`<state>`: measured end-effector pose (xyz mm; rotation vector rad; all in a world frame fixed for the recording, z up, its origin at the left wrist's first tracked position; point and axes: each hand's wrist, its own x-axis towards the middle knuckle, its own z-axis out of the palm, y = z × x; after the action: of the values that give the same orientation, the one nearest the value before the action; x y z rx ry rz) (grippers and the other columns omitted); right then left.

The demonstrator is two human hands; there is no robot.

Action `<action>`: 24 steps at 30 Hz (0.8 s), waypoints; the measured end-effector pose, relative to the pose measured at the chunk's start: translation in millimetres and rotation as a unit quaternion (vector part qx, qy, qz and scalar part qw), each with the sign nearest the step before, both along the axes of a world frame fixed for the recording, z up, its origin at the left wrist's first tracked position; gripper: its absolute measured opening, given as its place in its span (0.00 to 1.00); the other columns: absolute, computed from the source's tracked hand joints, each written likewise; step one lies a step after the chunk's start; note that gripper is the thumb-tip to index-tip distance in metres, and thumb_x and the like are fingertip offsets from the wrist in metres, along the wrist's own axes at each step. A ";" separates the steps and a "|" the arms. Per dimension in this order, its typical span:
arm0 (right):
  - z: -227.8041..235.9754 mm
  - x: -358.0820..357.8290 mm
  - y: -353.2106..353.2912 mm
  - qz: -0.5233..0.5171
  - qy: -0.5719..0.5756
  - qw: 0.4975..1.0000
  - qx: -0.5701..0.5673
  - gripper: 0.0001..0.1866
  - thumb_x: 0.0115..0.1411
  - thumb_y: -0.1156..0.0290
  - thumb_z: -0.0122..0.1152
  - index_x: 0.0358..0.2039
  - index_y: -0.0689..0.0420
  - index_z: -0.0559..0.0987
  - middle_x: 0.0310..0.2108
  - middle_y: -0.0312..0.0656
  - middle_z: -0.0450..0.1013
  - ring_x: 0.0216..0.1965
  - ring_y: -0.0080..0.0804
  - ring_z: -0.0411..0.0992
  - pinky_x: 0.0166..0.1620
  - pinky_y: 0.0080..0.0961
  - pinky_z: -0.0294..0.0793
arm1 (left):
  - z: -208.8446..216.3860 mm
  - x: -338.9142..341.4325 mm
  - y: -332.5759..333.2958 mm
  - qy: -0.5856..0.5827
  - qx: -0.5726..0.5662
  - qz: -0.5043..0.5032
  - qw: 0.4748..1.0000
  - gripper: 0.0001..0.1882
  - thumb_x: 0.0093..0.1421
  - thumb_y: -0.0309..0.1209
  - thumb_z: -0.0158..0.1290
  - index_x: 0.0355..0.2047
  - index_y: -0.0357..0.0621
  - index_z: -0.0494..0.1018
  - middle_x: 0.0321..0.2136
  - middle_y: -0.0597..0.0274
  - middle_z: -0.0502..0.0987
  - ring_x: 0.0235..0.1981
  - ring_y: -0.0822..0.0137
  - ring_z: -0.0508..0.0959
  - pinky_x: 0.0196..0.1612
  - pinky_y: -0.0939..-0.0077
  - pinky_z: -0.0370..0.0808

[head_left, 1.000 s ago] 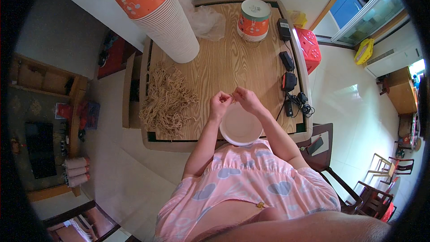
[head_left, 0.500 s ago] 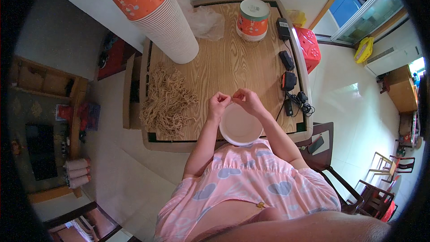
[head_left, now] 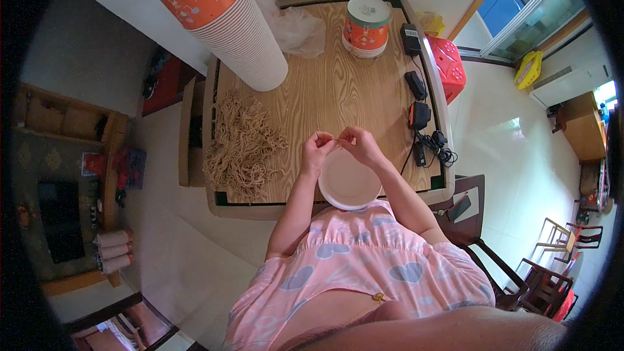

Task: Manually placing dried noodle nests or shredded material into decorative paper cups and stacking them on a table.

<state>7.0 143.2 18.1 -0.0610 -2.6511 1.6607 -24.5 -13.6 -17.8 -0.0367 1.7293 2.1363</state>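
Note:
A white-lined paper tub (head_left: 350, 181), its mouth facing me, rests at the table's near edge against my lap. Over its far rim my left hand (head_left: 318, 147) and my right hand (head_left: 357, 145) meet, thumbs and fingertips pinched together. Whatever they pinch is too small to make out. To the left lies a tangled heap of tan paper twine (head_left: 244, 149). Behind it leans a tall nested stack of paper tubs (head_left: 237, 36), the end one orange and green. A short upside-down stack of the same tubs (head_left: 367, 28) stands at the table's far side.
Black power adapters with cables (head_left: 419, 117) line the table's right side. A crumpled clear plastic bag (head_left: 299, 32) lies by the tall stack. Beyond the right edge are a red stool (head_left: 446, 68) and a dark wooden chair (head_left: 471, 221) with a phone (head_left: 459, 207) on it.
Both hands stay almost in place over the tub's rim, fingertips still pinched, with only a slight shift. Nothing on the table has visibly moved.

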 end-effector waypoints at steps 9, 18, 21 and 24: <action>1.2 -0.1 -1.6 -0.004 -0.007 1.000 -0.004 0.07 0.48 0.72 0.60 0.27 0.61 0.75 0.24 0.46 0.73 0.26 0.34 0.72 0.32 0.28 0.71 | 14.9 1.6 -1.2 -0.068 0.068 0.006 0.995 0.10 0.49 0.24 0.56 0.33 0.45 0.70 0.27 0.71 0.73 0.25 0.81 0.70 0.27 0.89 0.65; -0.9 0.9 -1.7 0.004 0.000 1.000 -0.013 0.06 0.49 0.73 0.59 0.27 0.60 0.75 0.24 0.45 0.73 0.26 0.35 0.71 0.31 0.28 0.71 | 16.4 0.5 -5.0 -0.088 0.093 -0.027 0.991 0.16 0.49 0.24 0.56 0.39 0.45 0.68 0.31 0.70 0.71 0.26 0.80 0.70 0.29 0.87 0.67; -1.9 0.8 -0.4 -0.002 0.001 1.000 -0.022 0.06 0.50 0.73 0.58 0.27 0.61 0.75 0.25 0.44 0.73 0.27 0.34 0.71 0.32 0.28 0.71 | 15.8 -0.5 -3.3 -0.094 0.091 -0.026 0.991 0.17 0.49 0.24 0.57 0.40 0.45 0.68 0.30 0.69 0.71 0.27 0.80 0.70 0.29 0.87 0.68; -1.0 0.8 -0.8 -0.011 0.006 0.999 -0.046 0.06 0.50 0.72 0.59 0.28 0.61 0.75 0.25 0.44 0.73 0.27 0.32 0.71 0.32 0.27 0.70 | 15.0 -1.8 -5.4 -0.100 0.095 -0.021 0.990 0.17 0.49 0.24 0.57 0.40 0.45 0.67 0.28 0.70 0.72 0.25 0.80 0.71 0.27 0.87 0.68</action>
<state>7.8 142.4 17.1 -0.0819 -2.5538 1.7704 -26.3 -19.0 -2.7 -0.1557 1.3966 2.1751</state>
